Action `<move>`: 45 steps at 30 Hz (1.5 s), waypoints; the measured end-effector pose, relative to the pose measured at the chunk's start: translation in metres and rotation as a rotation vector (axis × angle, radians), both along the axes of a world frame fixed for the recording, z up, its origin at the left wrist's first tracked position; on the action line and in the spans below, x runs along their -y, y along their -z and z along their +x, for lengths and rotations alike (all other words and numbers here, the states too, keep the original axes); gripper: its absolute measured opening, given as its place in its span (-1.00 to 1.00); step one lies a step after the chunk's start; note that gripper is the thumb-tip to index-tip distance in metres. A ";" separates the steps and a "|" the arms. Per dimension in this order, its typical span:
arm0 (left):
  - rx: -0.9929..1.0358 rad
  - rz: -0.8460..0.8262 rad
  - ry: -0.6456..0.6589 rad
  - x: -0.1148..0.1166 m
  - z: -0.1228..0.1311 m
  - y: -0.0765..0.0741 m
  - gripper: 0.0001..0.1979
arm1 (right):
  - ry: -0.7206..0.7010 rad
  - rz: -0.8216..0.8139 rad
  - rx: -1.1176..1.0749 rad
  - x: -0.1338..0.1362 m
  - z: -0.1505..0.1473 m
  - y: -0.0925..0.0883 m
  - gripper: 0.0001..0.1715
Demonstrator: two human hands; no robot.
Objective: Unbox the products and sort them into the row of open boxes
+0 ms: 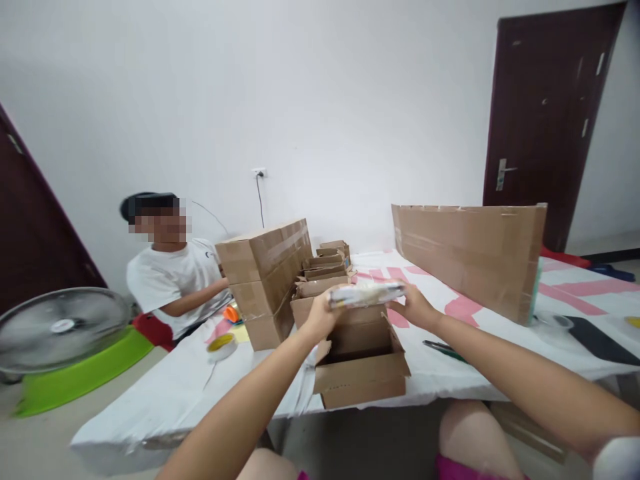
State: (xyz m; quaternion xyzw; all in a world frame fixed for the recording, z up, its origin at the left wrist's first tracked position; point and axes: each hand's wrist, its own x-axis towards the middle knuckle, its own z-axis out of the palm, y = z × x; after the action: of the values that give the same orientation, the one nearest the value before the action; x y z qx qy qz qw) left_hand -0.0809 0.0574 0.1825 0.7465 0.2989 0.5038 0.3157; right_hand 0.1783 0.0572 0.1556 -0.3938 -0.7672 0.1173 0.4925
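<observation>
Between my two hands is a flat white package, blurred, with greyish edges; its exact kind I cannot make out. My left hand grips its left end, and my right hand has the right end, fingers closed around it. The package hovers above an open cardboard box at the table's near edge. That box's flaps are spread outward, and its inside is dark where it shows. Behind it, partly hidden by my left hand, more open cardboard boxes run in a row toward the wall.
Closed taped boxes are stacked left of the row. A long cardboard panel stands to the right. A tape roll, a dark green cutter-like tool and a black mat lie on the white-covered table. Another person sits at left.
</observation>
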 end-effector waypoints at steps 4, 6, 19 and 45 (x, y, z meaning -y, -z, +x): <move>-0.329 0.784 -0.083 0.039 -0.014 0.012 -0.75 | 0.043 0.238 0.029 0.028 0.006 0.014 -0.43; -0.417 1.049 -0.136 0.051 -0.020 0.018 -0.71 | 0.047 0.154 0.007 0.038 0.007 0.024 -0.25; -0.215 0.085 -0.138 0.061 -0.017 0.032 -0.47 | -0.024 0.048 0.121 0.074 0.006 0.021 -0.70; -0.315 -0.491 -0.584 0.036 -0.091 0.129 -0.56 | 0.450 -0.649 -0.583 0.077 0.104 0.146 -0.57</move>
State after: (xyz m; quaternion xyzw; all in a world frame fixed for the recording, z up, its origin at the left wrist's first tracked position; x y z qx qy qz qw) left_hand -0.1715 0.0212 0.0536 0.6008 0.6540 0.3657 0.2785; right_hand 0.2823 -0.0201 0.0093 -0.6339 -0.4171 0.3462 0.5517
